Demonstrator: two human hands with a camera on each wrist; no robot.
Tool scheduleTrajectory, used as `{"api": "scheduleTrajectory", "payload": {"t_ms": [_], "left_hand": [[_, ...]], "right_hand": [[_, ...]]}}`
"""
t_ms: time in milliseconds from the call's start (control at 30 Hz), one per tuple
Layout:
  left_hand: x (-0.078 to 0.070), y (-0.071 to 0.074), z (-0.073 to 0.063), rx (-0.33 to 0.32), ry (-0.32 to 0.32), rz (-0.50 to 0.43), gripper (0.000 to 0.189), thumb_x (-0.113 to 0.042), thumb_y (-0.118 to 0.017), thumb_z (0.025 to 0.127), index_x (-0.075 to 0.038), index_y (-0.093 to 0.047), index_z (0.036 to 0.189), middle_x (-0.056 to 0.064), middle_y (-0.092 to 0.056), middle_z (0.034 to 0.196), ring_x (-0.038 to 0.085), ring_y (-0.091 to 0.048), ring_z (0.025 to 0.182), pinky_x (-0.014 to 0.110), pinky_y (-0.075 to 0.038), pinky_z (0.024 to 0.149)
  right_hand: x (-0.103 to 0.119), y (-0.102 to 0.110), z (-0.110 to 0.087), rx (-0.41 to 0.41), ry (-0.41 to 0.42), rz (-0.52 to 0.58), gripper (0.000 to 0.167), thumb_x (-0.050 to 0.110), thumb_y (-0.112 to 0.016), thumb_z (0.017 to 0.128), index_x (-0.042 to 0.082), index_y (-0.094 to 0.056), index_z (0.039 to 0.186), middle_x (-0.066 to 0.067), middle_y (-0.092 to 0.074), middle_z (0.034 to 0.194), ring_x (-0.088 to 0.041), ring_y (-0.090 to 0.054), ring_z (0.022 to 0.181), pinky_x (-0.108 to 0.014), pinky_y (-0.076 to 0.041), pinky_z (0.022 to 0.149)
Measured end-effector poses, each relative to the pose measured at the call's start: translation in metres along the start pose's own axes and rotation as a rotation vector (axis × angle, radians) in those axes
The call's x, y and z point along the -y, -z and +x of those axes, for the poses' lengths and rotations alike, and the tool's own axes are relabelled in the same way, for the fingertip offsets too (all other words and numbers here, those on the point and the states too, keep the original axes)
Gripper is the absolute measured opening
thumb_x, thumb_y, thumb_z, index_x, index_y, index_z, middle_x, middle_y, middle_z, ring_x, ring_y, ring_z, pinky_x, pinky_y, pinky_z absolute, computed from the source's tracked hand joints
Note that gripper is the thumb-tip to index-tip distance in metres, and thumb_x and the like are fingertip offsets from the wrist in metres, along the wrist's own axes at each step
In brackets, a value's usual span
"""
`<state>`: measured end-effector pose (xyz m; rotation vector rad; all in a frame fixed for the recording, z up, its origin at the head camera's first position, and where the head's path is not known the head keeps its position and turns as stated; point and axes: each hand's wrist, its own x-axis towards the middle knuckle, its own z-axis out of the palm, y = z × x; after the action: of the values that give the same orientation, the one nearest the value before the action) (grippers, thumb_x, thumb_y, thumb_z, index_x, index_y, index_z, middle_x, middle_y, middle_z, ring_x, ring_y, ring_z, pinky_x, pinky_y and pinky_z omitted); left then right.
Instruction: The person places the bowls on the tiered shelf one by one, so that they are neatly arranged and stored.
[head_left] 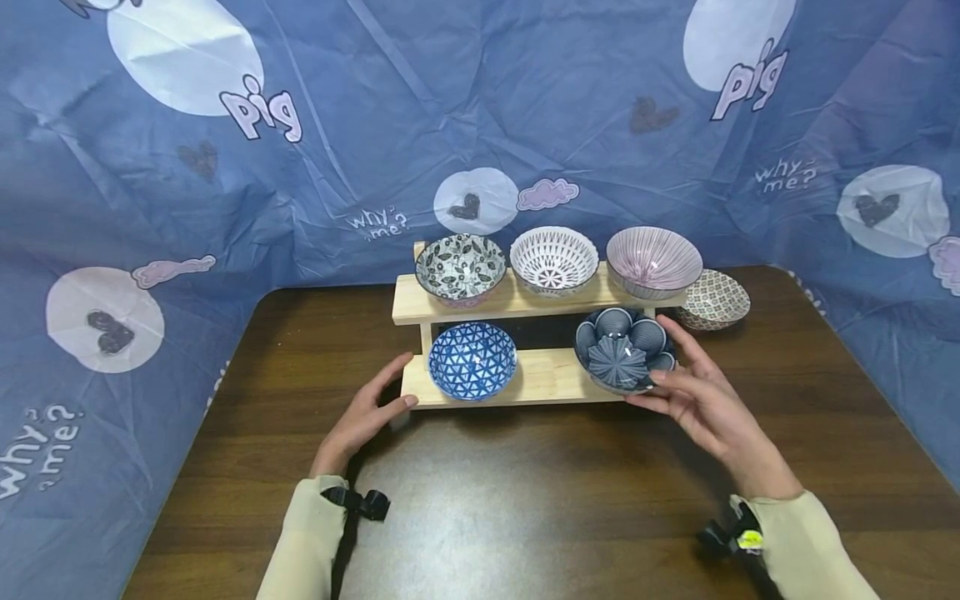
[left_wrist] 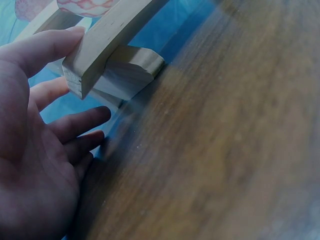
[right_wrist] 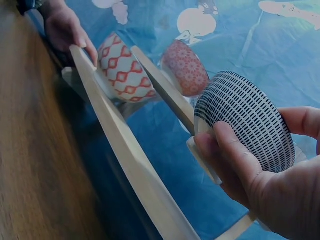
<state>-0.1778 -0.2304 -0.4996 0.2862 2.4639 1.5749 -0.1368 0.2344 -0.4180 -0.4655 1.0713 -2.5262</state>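
Observation:
A two-tier wooden stand (head_left: 555,377) carries patterned bowls. My left hand (head_left: 362,418) grips the left end of its lower board, thumb at the front corner and index finger behind; the other fingers extend free in the left wrist view. In my right hand (head_left: 716,421) is a dark blue-grey bowl (head_left: 617,358) with a flower-like inside, over the lower board's right end. Its outside shows small dark dashes in the right wrist view, fingers round its base and side. Whether it touches the board I cannot tell. A blue-and-white triangle-patterned bowl (head_left: 472,362) sits on the lower board's left.
Along the upper board stand a black leaf-patterned bowl (head_left: 461,267), a white bowl with dark strokes (head_left: 554,260) and a purple striped bowl (head_left: 654,262). Behind the stand's right end, a brown-patterned bowl (head_left: 714,300) rests on the wooden table (head_left: 480,500). Blue printed cloth (head_left: 420,108) hangs around the table.

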Motion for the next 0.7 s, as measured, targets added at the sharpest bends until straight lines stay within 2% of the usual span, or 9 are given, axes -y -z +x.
{"api": "scheduleTrajectory", "payload": {"t_ms": [200,400,600,700], "left_hand": [[-0.001,0.001,-0.001,0.001,0.003,0.004,0.072,-0.029,-0.066,0.095,-0.018,-0.032,0.158,0.012,-0.029,0.165,0.038,-0.025,0.153,0.067,-0.010,0.123],[-0.002,0.001,-0.001,0.001,0.002,0.009,0.072,-0.030,-0.066,0.095,-0.018,-0.031,0.158,0.013,-0.029,0.165,0.038,-0.025,0.153,0.067,-0.011,0.123],[-0.003,0.000,-0.001,0.007,-0.009,0.008,0.072,-0.028,-0.065,0.095,-0.018,-0.031,0.158,0.013,-0.030,0.165,0.038,-0.025,0.154,0.067,-0.012,0.123],[-0.003,0.000,-0.001,0.008,-0.009,0.007,0.072,-0.029,-0.065,0.096,-0.018,-0.031,0.158,0.013,-0.030,0.165,0.038,-0.024,0.154,0.067,-0.011,0.123]], "right_hand": [[-0.005,-0.005,0.004,-0.015,-0.035,-0.025,0.074,-0.017,-0.034,0.098,0.025,-0.021,0.158,-0.006,-0.047,0.144,-0.030,-0.068,0.117,-0.048,-0.058,0.093],[-0.012,-0.008,0.008,-0.054,-0.065,-0.059,0.072,-0.015,-0.036,0.098,0.028,-0.026,0.154,-0.006,-0.045,0.142,-0.028,-0.069,0.115,-0.046,-0.059,0.092],[-0.018,-0.009,0.012,-0.069,-0.085,-0.091,0.076,-0.015,-0.039,0.098,0.027,-0.017,0.158,-0.008,-0.040,0.141,-0.025,-0.070,0.113,-0.045,-0.059,0.092],[-0.021,-0.009,0.015,-0.075,-0.092,-0.093,0.075,-0.014,-0.040,0.098,0.028,-0.021,0.157,-0.009,-0.036,0.142,-0.025,-0.069,0.113,-0.044,-0.059,0.092]]}}
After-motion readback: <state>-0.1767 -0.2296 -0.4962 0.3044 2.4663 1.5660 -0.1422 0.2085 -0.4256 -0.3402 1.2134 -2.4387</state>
